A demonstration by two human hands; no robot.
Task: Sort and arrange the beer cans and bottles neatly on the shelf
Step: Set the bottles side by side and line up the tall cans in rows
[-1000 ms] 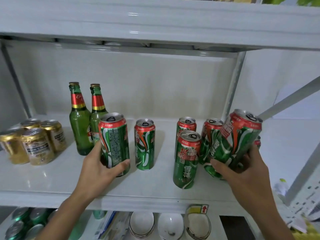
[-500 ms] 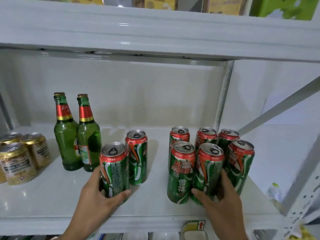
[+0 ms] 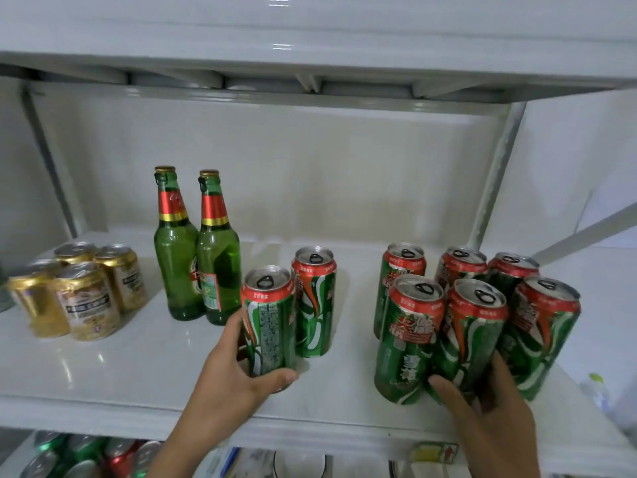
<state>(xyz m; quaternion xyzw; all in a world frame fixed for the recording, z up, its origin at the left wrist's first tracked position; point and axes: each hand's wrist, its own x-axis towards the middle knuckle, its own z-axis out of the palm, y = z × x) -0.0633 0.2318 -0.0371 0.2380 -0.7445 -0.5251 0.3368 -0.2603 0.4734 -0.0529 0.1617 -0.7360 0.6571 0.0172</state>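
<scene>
My left hand [image 3: 234, 377] grips a tall green and red beer can [image 3: 269, 320] standing on the white shelf [image 3: 120, 370], just in front of a matching can [image 3: 315, 301]. My right hand [image 3: 489, 412] holds the base of another green can [image 3: 465, 339] in the front row of a block of several green cans [image 3: 406, 336] at the right. Two green glass bottles [image 3: 198, 250] stand side by side left of the held can. Several short gold cans [image 3: 82, 294] are clustered at the far left.
The shelf above [image 3: 310, 60] hangs low over the can tops. A grey upright post [image 3: 496, 174] stands at the back right. More cans [image 3: 86, 457] and bowls lie on the shelf below. Bare shelf surface lies between the two can groups.
A second ago my right hand held a can tilted in the air; that can now stands upright in the right group. My left hand drew its can slightly forward. The view shifted.
</scene>
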